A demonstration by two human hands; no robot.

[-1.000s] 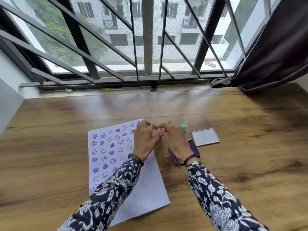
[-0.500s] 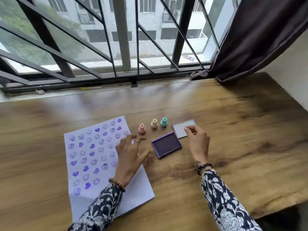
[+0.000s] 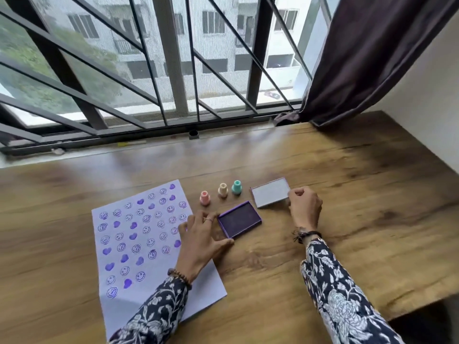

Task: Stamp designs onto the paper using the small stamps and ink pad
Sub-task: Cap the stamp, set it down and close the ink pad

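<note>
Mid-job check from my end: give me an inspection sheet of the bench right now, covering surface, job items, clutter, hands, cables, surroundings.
Surface: wooden table, bare wood at right.
Job's things: paper with purple smiley and heart prints, lower part blank; pink stamp, cream stamp and teal stamp upright in a row, untouched; ink pad open; ink pad lid beside it.
Clutter: nothing seen.
Grippers: left hand spread flat, partly on the paper, thumb beside the pad; right hand curled at the lid's right edge.
Cables: nothing seen.
Surroundings: barred window, dark curtain at right.
</note>
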